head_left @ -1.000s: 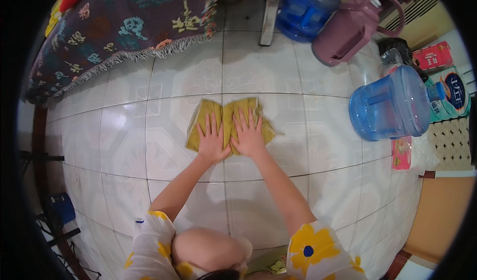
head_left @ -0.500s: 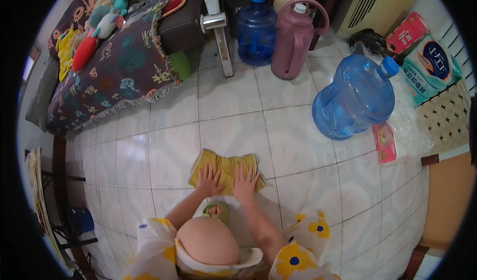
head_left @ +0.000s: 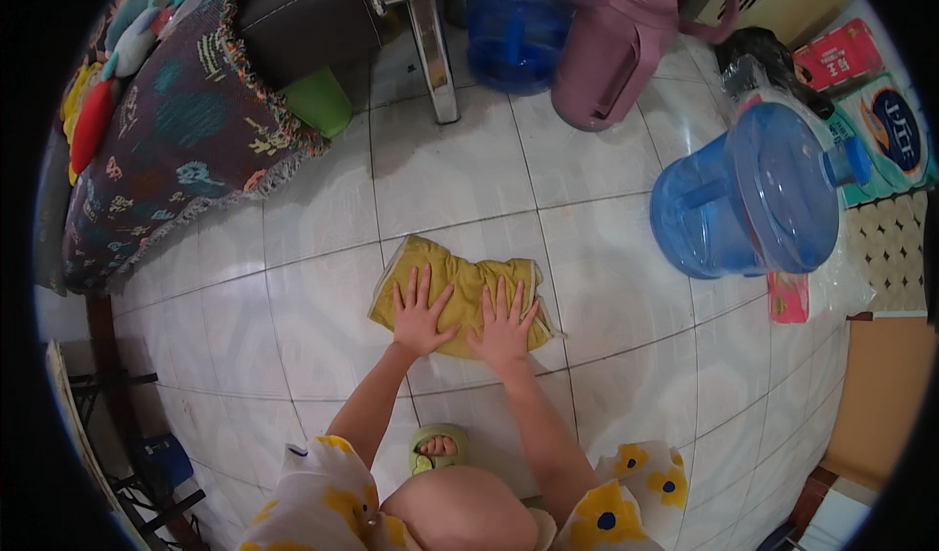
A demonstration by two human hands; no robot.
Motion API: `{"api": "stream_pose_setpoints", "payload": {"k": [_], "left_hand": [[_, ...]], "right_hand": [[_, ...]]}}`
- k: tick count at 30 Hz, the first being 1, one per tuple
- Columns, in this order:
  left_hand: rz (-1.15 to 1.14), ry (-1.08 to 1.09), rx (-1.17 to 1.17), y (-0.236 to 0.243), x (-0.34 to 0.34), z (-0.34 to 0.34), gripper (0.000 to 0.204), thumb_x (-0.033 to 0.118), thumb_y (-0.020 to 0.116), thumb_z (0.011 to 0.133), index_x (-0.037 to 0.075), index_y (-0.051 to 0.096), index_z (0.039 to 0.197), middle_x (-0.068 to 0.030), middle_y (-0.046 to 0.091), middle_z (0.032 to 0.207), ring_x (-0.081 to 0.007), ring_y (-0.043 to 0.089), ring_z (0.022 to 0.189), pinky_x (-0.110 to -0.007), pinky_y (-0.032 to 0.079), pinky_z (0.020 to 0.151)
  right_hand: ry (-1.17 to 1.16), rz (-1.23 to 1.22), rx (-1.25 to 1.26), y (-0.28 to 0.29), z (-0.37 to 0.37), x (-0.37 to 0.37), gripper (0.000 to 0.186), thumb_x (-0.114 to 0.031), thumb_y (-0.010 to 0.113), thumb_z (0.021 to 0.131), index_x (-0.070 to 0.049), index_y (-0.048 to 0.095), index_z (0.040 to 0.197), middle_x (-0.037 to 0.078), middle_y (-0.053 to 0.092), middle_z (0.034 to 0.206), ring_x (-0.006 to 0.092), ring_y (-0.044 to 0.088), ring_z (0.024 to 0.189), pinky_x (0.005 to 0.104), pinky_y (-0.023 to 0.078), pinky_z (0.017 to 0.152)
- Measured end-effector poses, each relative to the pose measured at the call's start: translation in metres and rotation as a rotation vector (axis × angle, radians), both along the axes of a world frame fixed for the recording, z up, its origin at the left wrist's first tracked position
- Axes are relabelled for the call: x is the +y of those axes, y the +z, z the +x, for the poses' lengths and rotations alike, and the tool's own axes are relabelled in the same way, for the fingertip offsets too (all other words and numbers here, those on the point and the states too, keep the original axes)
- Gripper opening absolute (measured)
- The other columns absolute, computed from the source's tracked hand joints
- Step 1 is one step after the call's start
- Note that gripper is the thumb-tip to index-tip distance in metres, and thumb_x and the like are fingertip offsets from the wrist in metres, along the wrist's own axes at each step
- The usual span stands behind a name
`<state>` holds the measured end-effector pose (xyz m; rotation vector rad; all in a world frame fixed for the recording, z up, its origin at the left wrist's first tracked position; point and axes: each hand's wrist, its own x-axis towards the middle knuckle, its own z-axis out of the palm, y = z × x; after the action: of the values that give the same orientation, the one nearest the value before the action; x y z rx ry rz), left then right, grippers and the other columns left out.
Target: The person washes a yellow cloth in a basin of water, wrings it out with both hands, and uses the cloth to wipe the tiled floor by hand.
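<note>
A yellow cloth (head_left: 440, 253) lies folded and rumpled on the white tiled floor (head_left: 616, 355). My left hand (head_left: 423, 321) rests flat on its left half with fingers spread. My right hand (head_left: 504, 331) lies flat on its right half, fingers also apart, with some cloth showing past the fingertips. Below my forearms a green slipper (head_left: 438, 439) with my bare toes shows beside my bent knee.
Up left is a couch with a patterned throw (head_left: 166, 140) and soft toys. A metal leg (head_left: 435, 72), dark blue water jug (head_left: 518, 33) and pink thermos (head_left: 611, 62) stand at the back. A light blue jug (head_left: 743, 199) and tissue packs (head_left: 885, 135) sit right.
From half a second ago, my hands and the cloth appear higher in view, away from my body. Compared with one second ago they sit lower, and the view shows more of the couch and slipper.
</note>
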<state>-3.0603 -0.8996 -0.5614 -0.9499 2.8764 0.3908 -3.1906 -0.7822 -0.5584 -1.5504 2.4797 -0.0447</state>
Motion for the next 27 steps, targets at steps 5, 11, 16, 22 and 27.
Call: {"api": "stream_pose_setpoints", "payload": {"k": [5,11,16,22,27], "left_hand": [[0.022,0.014,0.07,-0.004,-0.044,-0.025,0.072,0.054,0.053,0.068,0.026,0.037,0.133,-0.016,0.007,0.146,-0.0358,0.005,0.134,-0.06,0.004,0.101],[-0.009,0.073,0.125,-0.014,-0.115,-0.083,0.07,0.05,0.052,0.069,0.023,0.038,0.133,-0.0155,0.009,0.146,-0.0348,0.007,0.134,-0.06,0.005,0.102],[-0.141,0.098,0.195,-0.024,-0.166,-0.127,0.067,0.047,0.048,0.075,0.017,0.036,0.134,-0.0158,0.013,0.145,-0.0344,0.009,0.133,-0.06,0.01,0.101],[-0.163,0.127,0.114,-0.031,-0.187,-0.142,0.067,0.05,0.044,0.077,0.02,0.032,0.136,-0.0157,0.016,0.143,-0.0342,0.009,0.133,-0.06,0.007,0.101],[-0.166,0.078,0.175,-0.035,-0.181,-0.134,0.068,0.049,0.046,0.077,0.019,0.03,0.136,-0.0169,0.013,0.144,-0.0356,0.006,0.133,-0.06,0.004,0.101]], "right_hand": [[0.012,-0.005,-0.051,-0.002,-0.028,-0.045,0.079,-0.051,0.051,0.073,-0.016,0.025,0.139,0.011,0.014,0.146,0.0394,0.007,0.133,0.0657,0.011,0.098],[0.0,-0.098,0.041,-0.016,-0.085,-0.135,0.077,-0.048,0.055,0.071,-0.023,0.026,0.138,0.008,0.013,0.146,0.0374,0.006,0.133,0.0657,0.01,0.098],[0.044,-0.06,0.053,-0.023,-0.133,-0.203,0.079,-0.051,0.055,0.07,-0.026,0.024,0.138,0.006,0.01,0.147,0.0357,0.003,0.134,0.0653,0.009,0.099],[-0.011,0.035,0.026,-0.021,-0.139,-0.232,0.08,-0.053,0.051,0.074,-0.027,0.017,0.14,0.005,0.004,0.148,0.0337,-0.002,0.135,0.0638,0.003,0.1],[-0.085,0.022,-0.018,-0.023,-0.126,-0.217,0.08,-0.053,0.049,0.076,-0.026,0.011,0.141,0.004,0.001,0.148,0.0319,-0.003,0.135,0.0616,0.001,0.102]]}}
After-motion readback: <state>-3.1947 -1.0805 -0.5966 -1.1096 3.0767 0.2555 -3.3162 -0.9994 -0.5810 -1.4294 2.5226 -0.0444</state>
